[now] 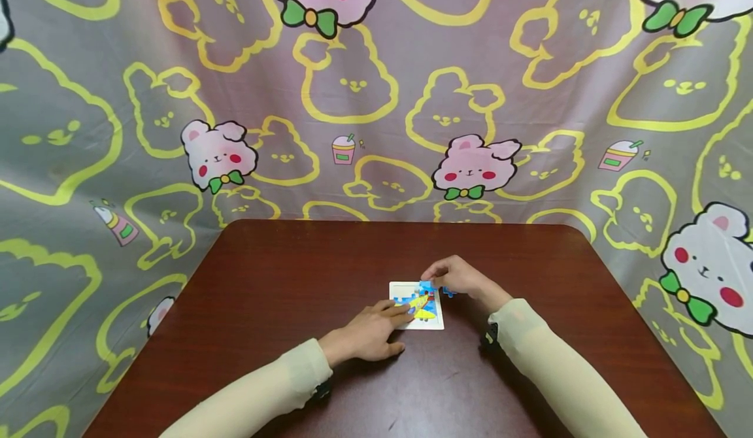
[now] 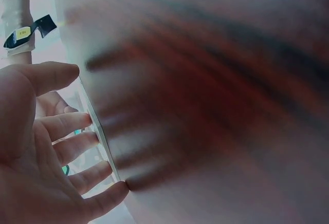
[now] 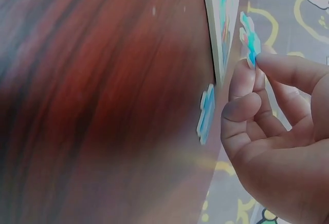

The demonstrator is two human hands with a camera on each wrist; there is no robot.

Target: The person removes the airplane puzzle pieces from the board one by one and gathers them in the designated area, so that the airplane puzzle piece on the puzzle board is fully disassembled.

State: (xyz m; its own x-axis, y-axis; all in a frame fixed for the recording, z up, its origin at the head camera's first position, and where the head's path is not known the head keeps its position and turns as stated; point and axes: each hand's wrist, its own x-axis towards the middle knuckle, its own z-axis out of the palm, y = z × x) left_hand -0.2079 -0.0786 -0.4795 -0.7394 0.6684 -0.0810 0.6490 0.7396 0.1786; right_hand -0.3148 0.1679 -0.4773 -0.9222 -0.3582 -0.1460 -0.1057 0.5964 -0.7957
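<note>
A white jigsaw board (image 1: pixel 433 324) with a blue and yellow picture lies on the table. My left hand (image 1: pixel 367 331) rests on its left side, fingers spread and straight; in the left wrist view this hand (image 2: pixel 56 154) has its fingertips along the board's edge. Over the board's upper right part, my right hand (image 1: pixel 463 277) pinches a blue puzzle piece (image 1: pixel 426 286). The right wrist view shows this piece (image 3: pixel 251 41) between thumb and fingertips, raised off the board. Another blue puzzle piece (image 3: pixel 206 115) lies beside the board, partly below the right hand in the head view.
The dark brown wooden table (image 1: pixel 294 255) stretches around the board on all sides. A patterned cloth curtain (image 1: pixel 376 144) with bunny drawings hangs behind the table and along both its sides.
</note>
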